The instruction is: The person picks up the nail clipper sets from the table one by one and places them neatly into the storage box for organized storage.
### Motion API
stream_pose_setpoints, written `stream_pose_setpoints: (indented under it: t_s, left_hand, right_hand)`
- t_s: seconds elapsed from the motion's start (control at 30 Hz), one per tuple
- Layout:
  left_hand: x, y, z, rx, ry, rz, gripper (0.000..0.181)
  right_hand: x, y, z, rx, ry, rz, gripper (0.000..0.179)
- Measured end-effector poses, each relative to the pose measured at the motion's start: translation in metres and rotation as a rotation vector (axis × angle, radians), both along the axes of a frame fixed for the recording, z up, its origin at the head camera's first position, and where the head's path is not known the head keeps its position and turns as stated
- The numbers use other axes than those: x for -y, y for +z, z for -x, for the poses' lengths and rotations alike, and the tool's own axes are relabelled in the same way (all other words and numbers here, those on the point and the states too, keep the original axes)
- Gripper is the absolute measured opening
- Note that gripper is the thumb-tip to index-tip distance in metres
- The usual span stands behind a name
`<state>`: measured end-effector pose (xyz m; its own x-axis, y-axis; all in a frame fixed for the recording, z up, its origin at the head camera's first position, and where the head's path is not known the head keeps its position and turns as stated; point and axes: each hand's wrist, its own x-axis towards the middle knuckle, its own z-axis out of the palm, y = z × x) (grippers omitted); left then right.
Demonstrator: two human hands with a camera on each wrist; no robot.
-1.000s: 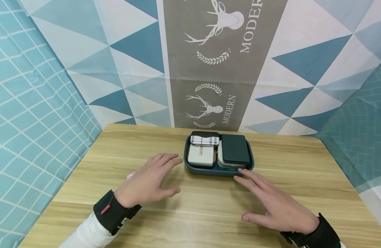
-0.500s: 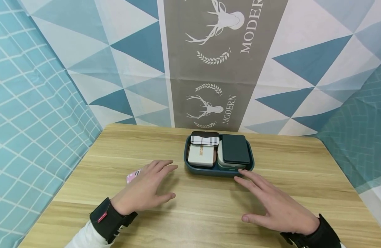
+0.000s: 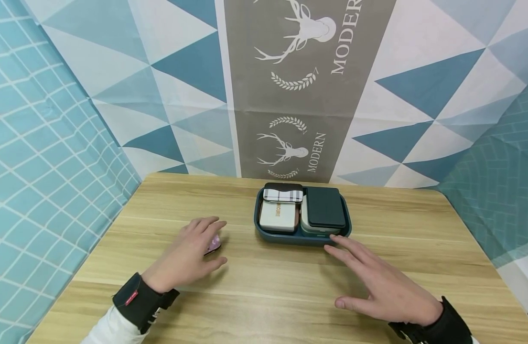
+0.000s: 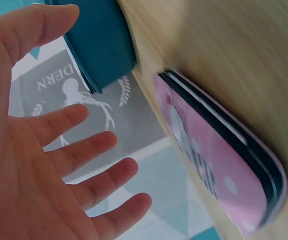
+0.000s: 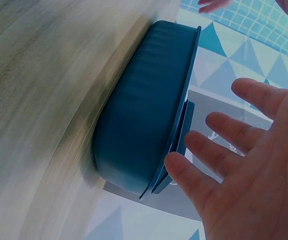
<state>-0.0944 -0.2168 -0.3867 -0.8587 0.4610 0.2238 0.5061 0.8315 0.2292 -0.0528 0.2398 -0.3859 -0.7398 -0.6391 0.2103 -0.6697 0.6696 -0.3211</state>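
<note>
My left hand (image 3: 182, 258) hovers with spread fingers over a small pink patterned case (image 3: 213, 243), which the hand partly hides. In the left wrist view that pink case (image 4: 211, 155), with a dark seam along its side, lies on the table apart from the fingertips. My right hand (image 3: 377, 286) is held out at the front right corner of a dark blue tray (image 3: 285, 238); its fingers look relaxed and grip nothing. Inside the tray sit a white box (image 3: 277, 219) with gold lettering, a plaid case (image 3: 283, 195) on top of it, and a dark green box (image 3: 325, 208) over a paler one (image 3: 306, 221).
Both hands are above a wooden table (image 3: 264, 306). A patterned cloth wall (image 3: 285, 102) rises at its back edge, close behind the tray. Blue checked cloth (image 3: 40, 143) hangs on the left, and teal cloth (image 3: 491, 181) on the right.
My left hand has moved left, away from the tray, and back over the pink case. The case now shows on the other side of that hand. My right hand has stayed in place.
</note>
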Motion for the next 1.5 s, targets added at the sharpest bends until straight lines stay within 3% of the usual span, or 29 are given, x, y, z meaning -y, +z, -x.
stream_pose_setpoints:
  t_s: [0.43,1.5]
  left_hand:
    - [0.03,-0.006,0.003,0.056,0.1,0.011,0.086]
    - [0.042,-0.016,0.01,0.116,0.102,0.033,0.066]
  right_hand:
    - [0.001,0.001,0.0,-0.005,0.005,-0.001,0.096]
    - [0.002,0.001,0.0,0.004,0.001,-0.005,0.096]
